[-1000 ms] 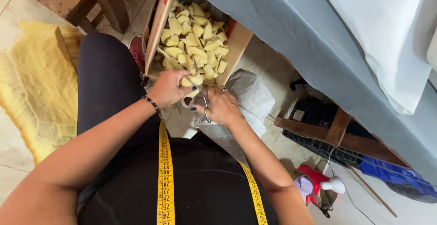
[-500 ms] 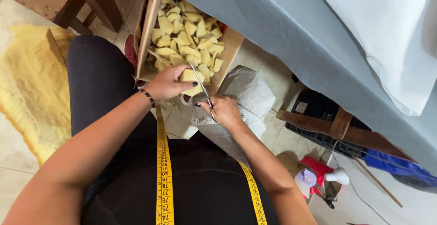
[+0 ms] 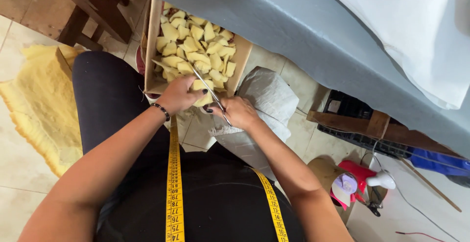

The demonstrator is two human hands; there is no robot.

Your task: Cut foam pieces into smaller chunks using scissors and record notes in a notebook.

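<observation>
Scissors [image 3: 210, 95] now tilted flatter, right hand [image 3: 238, 112] fingers gripping them, left hand [image 3: 182, 95] pinching spongy yellow foam piece [image 3: 201, 91]

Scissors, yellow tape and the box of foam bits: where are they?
Scissors [image 3: 208, 89]: head view, on the open blades.
Tape [image 3: 174, 183]: head view, on the strip hanging down the left side.
Box [image 3: 153, 36]: head view, on its left cardboard wall.

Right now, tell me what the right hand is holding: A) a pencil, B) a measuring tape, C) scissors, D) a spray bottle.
C: the right hand grips metal scissors whose blades angle up over the yellow foam piece held in the left hand.
</observation>
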